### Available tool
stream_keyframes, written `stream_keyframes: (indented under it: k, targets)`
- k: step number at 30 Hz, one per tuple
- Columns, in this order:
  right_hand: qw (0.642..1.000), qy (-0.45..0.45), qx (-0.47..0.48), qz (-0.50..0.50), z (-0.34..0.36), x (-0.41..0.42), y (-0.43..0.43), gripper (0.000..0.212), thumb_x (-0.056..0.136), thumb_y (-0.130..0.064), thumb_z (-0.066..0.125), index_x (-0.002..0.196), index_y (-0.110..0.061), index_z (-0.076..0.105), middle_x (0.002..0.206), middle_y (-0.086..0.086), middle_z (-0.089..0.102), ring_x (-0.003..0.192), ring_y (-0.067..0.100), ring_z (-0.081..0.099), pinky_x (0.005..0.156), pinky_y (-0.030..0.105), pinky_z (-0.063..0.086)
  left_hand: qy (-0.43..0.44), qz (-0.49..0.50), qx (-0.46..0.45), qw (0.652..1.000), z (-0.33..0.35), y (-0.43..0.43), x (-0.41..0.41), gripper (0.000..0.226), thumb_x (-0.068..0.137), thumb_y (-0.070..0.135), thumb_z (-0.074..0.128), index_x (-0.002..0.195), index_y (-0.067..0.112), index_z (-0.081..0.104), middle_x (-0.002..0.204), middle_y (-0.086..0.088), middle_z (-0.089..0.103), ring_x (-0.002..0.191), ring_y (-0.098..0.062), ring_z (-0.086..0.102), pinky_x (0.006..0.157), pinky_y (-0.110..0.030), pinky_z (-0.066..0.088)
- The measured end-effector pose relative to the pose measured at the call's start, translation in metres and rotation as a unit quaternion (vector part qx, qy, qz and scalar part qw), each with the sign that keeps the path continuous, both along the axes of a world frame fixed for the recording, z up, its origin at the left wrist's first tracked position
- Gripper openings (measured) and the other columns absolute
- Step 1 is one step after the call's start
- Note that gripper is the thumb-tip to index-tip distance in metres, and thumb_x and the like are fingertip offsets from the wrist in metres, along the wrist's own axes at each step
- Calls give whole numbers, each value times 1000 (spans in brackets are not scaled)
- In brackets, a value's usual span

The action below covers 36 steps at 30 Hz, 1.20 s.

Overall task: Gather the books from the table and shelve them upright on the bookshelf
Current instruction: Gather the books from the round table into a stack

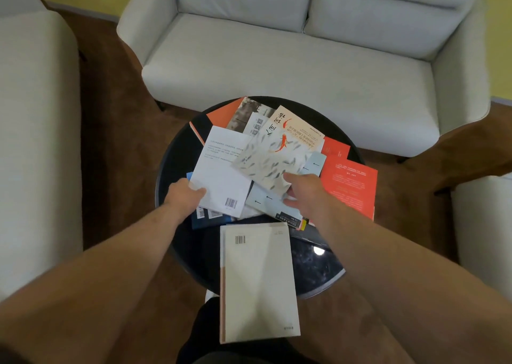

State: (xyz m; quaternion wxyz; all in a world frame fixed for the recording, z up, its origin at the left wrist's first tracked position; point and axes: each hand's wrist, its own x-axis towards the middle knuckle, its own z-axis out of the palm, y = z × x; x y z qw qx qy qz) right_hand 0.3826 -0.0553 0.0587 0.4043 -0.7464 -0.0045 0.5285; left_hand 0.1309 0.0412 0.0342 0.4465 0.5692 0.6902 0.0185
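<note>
Hands: L point(185, 190) on white bk point(221, 169), R point(303, 187) on fish-cover bk point(273, 157).

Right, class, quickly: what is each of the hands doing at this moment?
Left hand: closed on the white book's edge.
Right hand: gripping the fish-cover book's corner.

books point(349, 186) strewn over round table point(177, 156)

left hand point(185, 190): bare, no glove, ring or watch | right hand point(306, 189): bare, likewise unadorned | forearms: bare up to the frame edge, light hair | lower body: dark trousers point(205, 333) at bottom centre
</note>
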Motion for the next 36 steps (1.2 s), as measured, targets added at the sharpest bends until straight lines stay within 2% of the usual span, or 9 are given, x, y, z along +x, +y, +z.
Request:
stream_keyframes:
  k: [4,7,9,12,16,22,26,30,36]
  targets:
    - [998,56,-25,-5,-4,-5,17,52,80,-27,73,127,-14,56,112,7,58,95,27,62,67,37,58,7,12,8,1000,2,2,1,45,92,19,66,133,7,49,127,-14,61,104,-27,61,72,-32,49]
    - [994,77,-38,-71,-3,-8,24,14,92,-17,69,100,-11,59,91,5,58,80,20,57,82,32,56,-34,47,-11,998,6,8,2,40,90,12,65,127,5,52,121,-13,61,100,-24,59,75,-33,48]
    - [986,114,-20,-120,5,-11,24,9,94,-12,69,92,-13,60,93,5,62,82,18,59,93,34,55,-68,72,-20,995,13,12,3,32,90,8,63,120,3,53,118,-14,61,104,-28,60,76,-34,47]
    - [977,149,44,-148,25,-11,13,8,98,-8,63,93,-14,60,91,4,65,78,16,60,87,34,52,-142,86,-56,985,30,11,2,22,96,12,60,116,10,49,118,-9,62,102,-24,61,77,-35,52]
    - [969,163,117,-147,51,-3,-21,9,102,-10,56,106,-15,61,115,6,71,95,20,66,73,33,51,-218,93,-54,970,59,-4,-4,22,101,17,55,123,17,52,120,-4,66,112,-25,64,91,-49,57]
    - [979,118,139,-96,72,7,-102,26,107,-20,45,130,-17,57,124,9,68,111,27,65,106,52,48,-273,70,-31,959,103,-49,-37,27,102,17,53,123,29,65,115,2,74,111,-22,68,85,-39,57]
    - [982,102,141,-78,87,13,-150,24,107,-20,43,125,-22,59,128,12,67,121,33,63,107,61,46,-268,-7,-38,963,131,-71,-58,26,101,17,53,113,34,69,106,1,77,105,-23,70,87,-45,56]
    - [985,78,141,-57,96,14,-185,23,107,-20,43,121,-26,61,131,14,67,125,34,61,97,49,53,-253,-70,-83,962,141,-94,-65,25,99,16,55,115,30,68,99,-1,78,99,-21,73,87,-44,56]
    - [987,73,135,-55,93,10,-213,28,107,-18,43,131,-22,58,127,15,69,119,34,64,102,54,50,-124,-178,-183,959,114,-103,-58,26,97,21,62,123,22,63,102,-1,78,98,-16,75,86,-39,61]
